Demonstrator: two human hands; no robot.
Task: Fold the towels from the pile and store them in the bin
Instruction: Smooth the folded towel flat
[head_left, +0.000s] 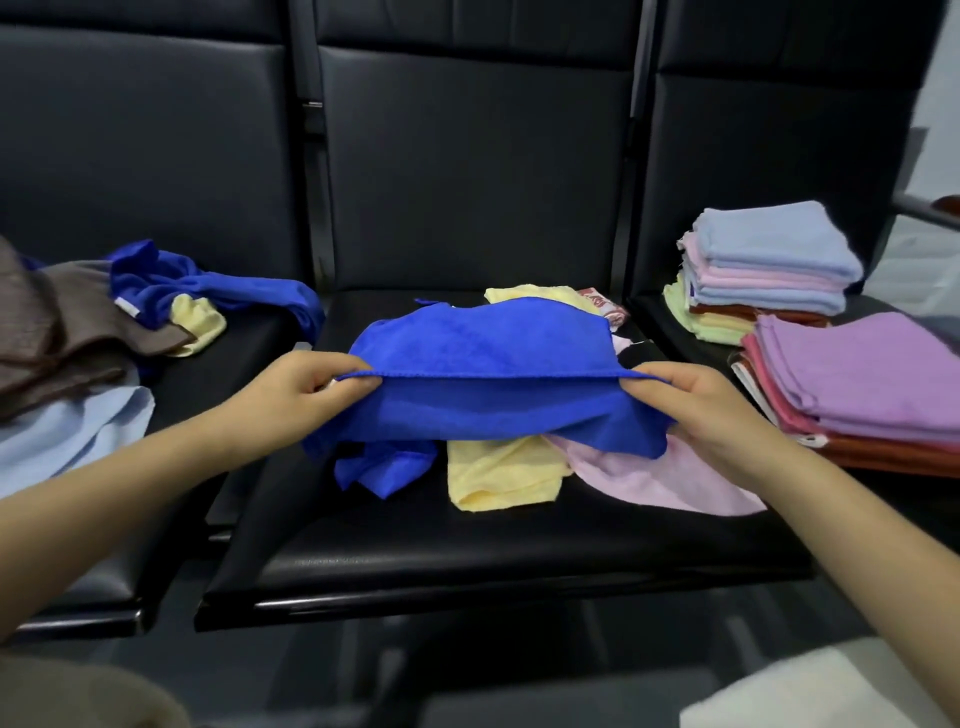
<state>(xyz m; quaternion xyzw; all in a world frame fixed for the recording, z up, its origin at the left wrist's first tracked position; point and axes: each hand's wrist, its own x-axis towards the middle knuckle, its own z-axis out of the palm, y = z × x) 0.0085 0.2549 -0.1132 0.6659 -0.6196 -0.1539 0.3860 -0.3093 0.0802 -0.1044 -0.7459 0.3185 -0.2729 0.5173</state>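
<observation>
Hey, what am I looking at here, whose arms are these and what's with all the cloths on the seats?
This is one picture from a camera worn on a person's head, looking forward and down, so the arms are the wearer's own. The left hand and right hand each pinch one end of a blue towel, holding its top edge stretched over the middle black seat. Under it lie a yellow towel and a pink towel, unfolded. More loose towels lie on the left seat; folded stacks sit on the right. No bin is in view.

No text, label or number can be read anywhere.
</observation>
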